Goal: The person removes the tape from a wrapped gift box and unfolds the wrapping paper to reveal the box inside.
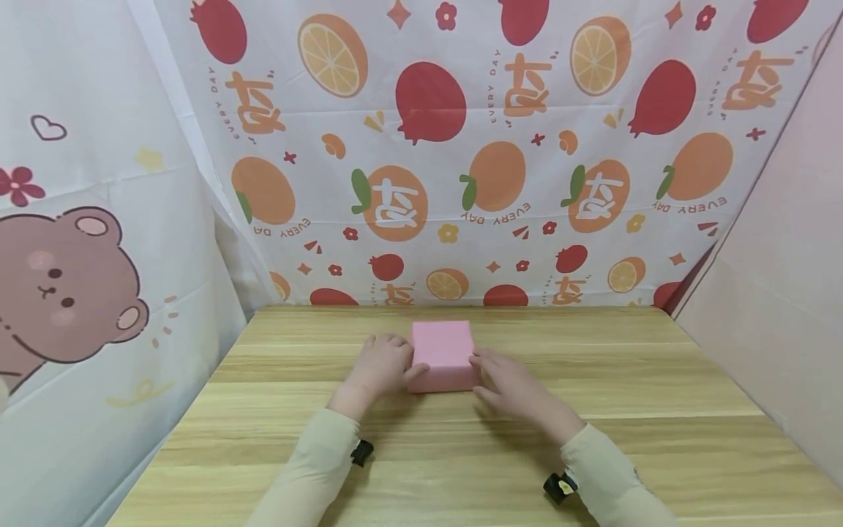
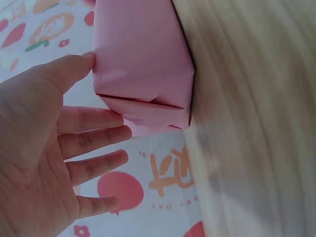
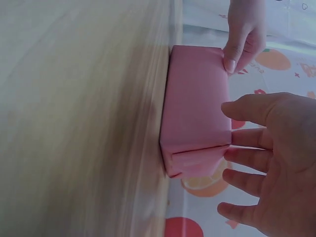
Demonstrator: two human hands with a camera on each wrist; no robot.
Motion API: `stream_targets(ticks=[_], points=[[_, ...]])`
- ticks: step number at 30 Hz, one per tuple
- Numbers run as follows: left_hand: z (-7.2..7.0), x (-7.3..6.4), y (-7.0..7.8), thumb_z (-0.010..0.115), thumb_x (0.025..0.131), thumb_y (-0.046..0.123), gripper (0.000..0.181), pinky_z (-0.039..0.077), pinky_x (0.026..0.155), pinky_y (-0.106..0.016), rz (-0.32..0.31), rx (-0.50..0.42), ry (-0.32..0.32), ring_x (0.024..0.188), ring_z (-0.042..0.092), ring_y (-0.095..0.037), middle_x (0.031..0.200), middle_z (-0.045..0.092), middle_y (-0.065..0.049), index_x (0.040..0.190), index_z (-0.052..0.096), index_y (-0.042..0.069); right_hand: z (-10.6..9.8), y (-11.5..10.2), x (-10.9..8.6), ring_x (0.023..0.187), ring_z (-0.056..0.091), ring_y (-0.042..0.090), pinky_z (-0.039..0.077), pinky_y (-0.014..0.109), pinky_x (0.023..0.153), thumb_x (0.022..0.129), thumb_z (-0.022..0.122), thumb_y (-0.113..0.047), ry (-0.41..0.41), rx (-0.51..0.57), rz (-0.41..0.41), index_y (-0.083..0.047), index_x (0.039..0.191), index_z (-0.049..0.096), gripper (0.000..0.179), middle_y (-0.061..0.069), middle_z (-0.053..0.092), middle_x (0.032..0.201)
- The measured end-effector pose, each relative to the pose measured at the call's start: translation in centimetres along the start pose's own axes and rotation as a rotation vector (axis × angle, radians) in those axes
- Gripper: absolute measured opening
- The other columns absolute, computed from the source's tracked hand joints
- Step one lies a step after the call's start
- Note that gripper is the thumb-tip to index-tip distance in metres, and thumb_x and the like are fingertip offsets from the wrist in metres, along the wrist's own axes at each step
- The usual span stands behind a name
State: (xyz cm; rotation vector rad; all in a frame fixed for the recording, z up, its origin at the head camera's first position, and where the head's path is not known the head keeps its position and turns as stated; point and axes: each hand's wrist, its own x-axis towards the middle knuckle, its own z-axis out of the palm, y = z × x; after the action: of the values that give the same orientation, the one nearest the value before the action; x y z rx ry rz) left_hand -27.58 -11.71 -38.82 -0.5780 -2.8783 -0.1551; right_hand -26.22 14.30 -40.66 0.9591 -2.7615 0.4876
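A pink paper-wrapped box [image 1: 444, 345] sits flat on the wooden table, between the two hands. At its left side is my left hand [image 1: 377, 368], thumb touching the near upper edge and fingers fairly straight along the folded end. My right hand [image 1: 516, 386] is at the opposite end, fingers extended and spread; its fingertips are at the upper edge, and the thumb lies close to the near face. Folded paper flaps show on the box's end in both wrist views. The box's underside and far face are hidden.
The wood-grain table [image 1: 421, 468] extends around the box. Behind it hangs a fruit-printed cloth [image 1: 431, 168]; a bear-printed cloth [image 1: 72, 285] hangs at left, and a pale wall [image 1: 777, 271] stands at right. A small black device [image 1: 558, 488] is at the right wrist.
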Motion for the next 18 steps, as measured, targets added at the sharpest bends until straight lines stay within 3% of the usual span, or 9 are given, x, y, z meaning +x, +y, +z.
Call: stream_targets(ticks=[7,13,18], points=[[0.5,0.0,1.4,0.059,0.092,0.050,0.038,0.035,0.107,-0.063,0.067,0.022,0.025,0.121,0.056,-0.031,0.116,0.068,-0.008,0.082,0.062,0.014,-1.2,0.8,-1.5,0.133,0.049,0.034,0.040,0.051,0.110,0.091,0.067,-0.023,-0.032,-0.001,0.019,-0.003,0.134,0.055,0.049,0.017,0.052,0.143],[0.5,-0.2,2.8,0.057,0.094,0.049,0.043,0.037,0.107,-0.062,0.107,0.019,0.014,0.125,0.054,-0.030,0.125,0.065,-0.007,0.108,0.066,0.009,-2.0,1.7,-2.7,0.134,0.048,0.033,0.039,0.051,0.111,0.092,0.066,-0.025,-0.039,0.006,0.038,-0.005,0.133,0.056,0.047,0.014,0.053,0.143],[1.1,-0.1,3.4,0.052,0.097,0.050,0.053,0.035,0.109,-0.061,0.102,0.005,0.008,0.128,0.051,-0.029,0.131,0.061,-0.007,0.130,0.059,0.009,-2.7,2.3,-3.3,0.135,0.048,0.033,0.039,0.051,0.111,0.093,0.066,-0.026,-0.045,0.018,0.046,-0.006,0.132,0.058,0.045,0.014,0.054,0.142]])
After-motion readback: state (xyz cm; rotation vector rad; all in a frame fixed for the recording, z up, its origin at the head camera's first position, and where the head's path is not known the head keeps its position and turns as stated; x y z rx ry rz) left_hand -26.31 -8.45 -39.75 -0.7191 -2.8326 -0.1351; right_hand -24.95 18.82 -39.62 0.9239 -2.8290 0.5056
